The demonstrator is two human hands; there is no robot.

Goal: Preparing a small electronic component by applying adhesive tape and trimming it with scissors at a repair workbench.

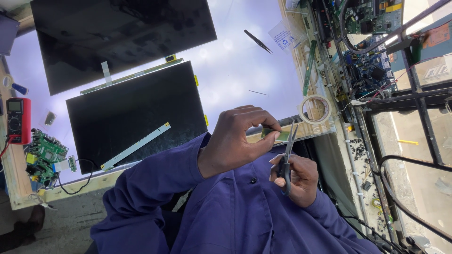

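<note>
The person in the blue work sleeves is holding the left hand [240, 141] up over the near edge of the lit workbench [245, 70], thumb and fingers pinching a small greenish strip [277, 135]; the right hand [296, 178] is clenched around the handles of a pair of scissors [287, 155], whose blades are standing partly apart and closing in on the strip just beside the left fingertips; the strip itself is hanging in the air between both hands, not resting on anything. From where I am standing the worry is the closeness: the blades are working right against the pinching thumb, so a slip could be nicking skin; the strip is small and thin, so it could be twisting in the pinch and taking a crooked cut, or the cut-off piece could be dropping past the bench edge into the person's lap. Behind the hands a dark panel [136, 113] is lying on the bench with a long narrow board [135, 146] on it, and a second panel [122, 37] is sitting toward the far left corner; a roll of tape [314, 109] is lying at the right edge, a red multimeter [18, 120] and a green circuit board [44, 157] at the left edge; an elbow swinging wide could be knocking any of these.
</note>
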